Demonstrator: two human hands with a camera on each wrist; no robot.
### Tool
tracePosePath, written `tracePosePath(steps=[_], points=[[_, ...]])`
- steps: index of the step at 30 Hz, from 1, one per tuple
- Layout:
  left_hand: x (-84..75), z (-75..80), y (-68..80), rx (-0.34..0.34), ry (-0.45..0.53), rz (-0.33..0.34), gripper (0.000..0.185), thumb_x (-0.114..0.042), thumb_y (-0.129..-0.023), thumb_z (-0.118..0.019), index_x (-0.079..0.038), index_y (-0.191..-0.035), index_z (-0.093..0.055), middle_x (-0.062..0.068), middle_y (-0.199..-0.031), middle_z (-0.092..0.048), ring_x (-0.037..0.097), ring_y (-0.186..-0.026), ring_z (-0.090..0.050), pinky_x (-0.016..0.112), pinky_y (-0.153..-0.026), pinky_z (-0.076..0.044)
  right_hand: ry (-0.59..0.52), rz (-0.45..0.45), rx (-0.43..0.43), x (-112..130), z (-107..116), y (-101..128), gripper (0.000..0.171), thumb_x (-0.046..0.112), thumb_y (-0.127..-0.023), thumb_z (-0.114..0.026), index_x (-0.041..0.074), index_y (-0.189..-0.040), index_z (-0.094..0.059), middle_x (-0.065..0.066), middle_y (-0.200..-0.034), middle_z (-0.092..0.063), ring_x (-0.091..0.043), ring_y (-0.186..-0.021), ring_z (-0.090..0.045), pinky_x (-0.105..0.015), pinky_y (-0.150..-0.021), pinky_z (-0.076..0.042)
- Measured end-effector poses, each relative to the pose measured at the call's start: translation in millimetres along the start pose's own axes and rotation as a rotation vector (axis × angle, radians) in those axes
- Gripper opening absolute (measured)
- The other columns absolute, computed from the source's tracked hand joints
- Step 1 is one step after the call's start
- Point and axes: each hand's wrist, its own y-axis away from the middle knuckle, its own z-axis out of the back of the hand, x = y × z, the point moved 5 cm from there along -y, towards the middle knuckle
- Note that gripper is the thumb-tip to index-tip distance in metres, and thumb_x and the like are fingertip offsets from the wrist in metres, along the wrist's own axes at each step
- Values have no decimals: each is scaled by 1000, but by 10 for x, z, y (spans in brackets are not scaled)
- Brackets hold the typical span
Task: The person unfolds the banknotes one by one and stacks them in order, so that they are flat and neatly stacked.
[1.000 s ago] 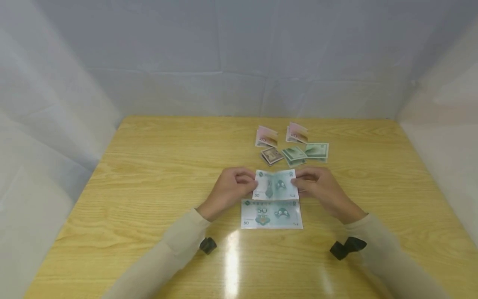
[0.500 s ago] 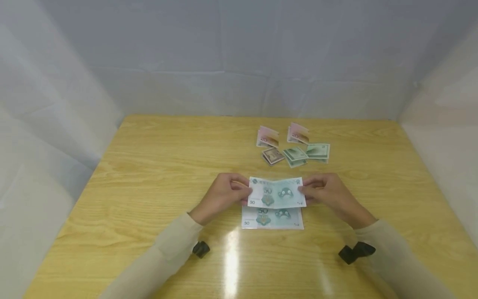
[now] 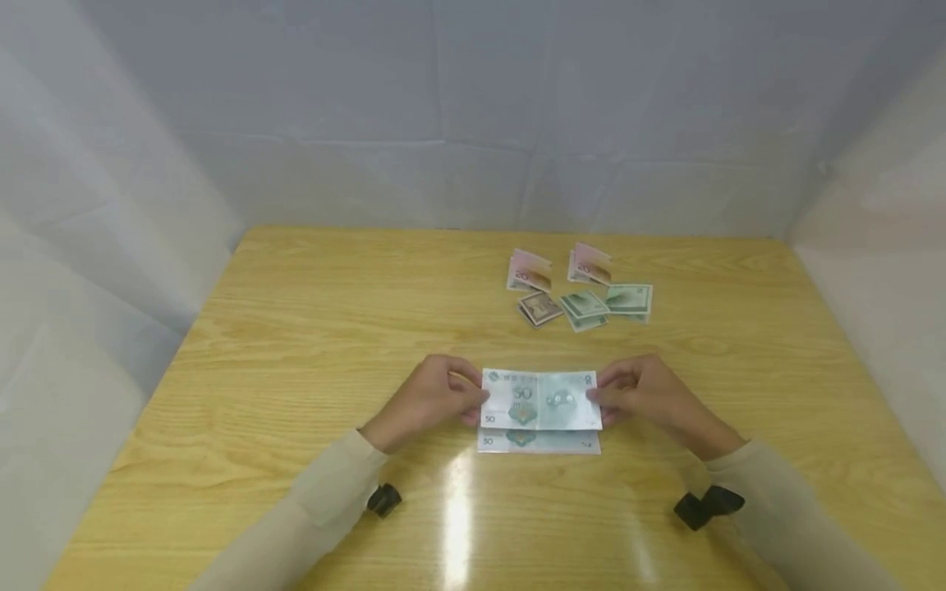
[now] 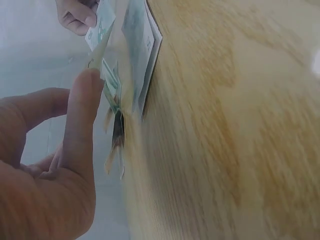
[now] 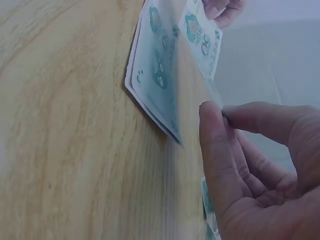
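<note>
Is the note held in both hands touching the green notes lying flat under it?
Apart. In the right wrist view the held note hangs clear above the flat notes.

long beige sleeves point(image 3: 325, 492) to the wrists; small black wrist-mounted cameras point(image 3: 384, 499); bare hands point(image 3: 432, 398).

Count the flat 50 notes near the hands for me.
2, maybe more hidden. One 50 note is held at each end by the left hand and right hand; another note lies under it on the table.
</note>
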Motion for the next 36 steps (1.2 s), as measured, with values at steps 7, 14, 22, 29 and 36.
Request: tracePosePath(steps=[7, 14, 22, 29, 36], points=[[63, -27, 12, 57, -50, 50, 18, -1, -90, -72, 7, -104, -65, 14, -84, -72, 26, -69, -72, 37, -67, -64, 44, -14, 32, -57, -49, 8, 24, 11, -91, -76, -7, -105, -69, -13, -87, -72, -26, -72, -72, -37, -69, -64], [98, -54, -9, 73, -92, 63, 15, 1, -89, -73, 8, -99, -66, 15, -84, -70, 24, -68, -71, 34, -66, -64, 73, 2, 67, -64, -111, 23, 21, 12, -90, -77, -6, -98, -69, -13, -81, -72, -24, -70, -71, -35, -66, -64], [125, -68, -15, 75, -195, 59, 12, 0, -88, -75, 5, -94, -66, 12, -79, -70, 21, -65, -70, 30, -61, -63, 144, -37, 41, -106, -156, -2, 18, 11, -89, -77, -4, -95, -69, -10, -79, -71, -20, -68, -70, -32, -63, -63], [142, -72, -34, 66, -273, 46, 12, -2, -86, -77, 4, -91, -67, 8, -77, -70, 18, -63, -70, 28, -60, -62, 225, -17, 33, -80, -185, -1, 17, 10, -87, -78, -4, -90, -69, -9, -74, -69, -17, -63, -67, -30, -58, -61], [127, -96, -44, 60, -360, 33, 12, -4, -86, -78, 0, -85, -67, 5, -70, -70, 15, -60, -67, 24, -55, -58, 318, 4, 15, -57, -193, -13, 16, 12, -85, -80, -1, -87, -71, -7, -76, -68, -16, -63, -65, -28, -58, -58]])
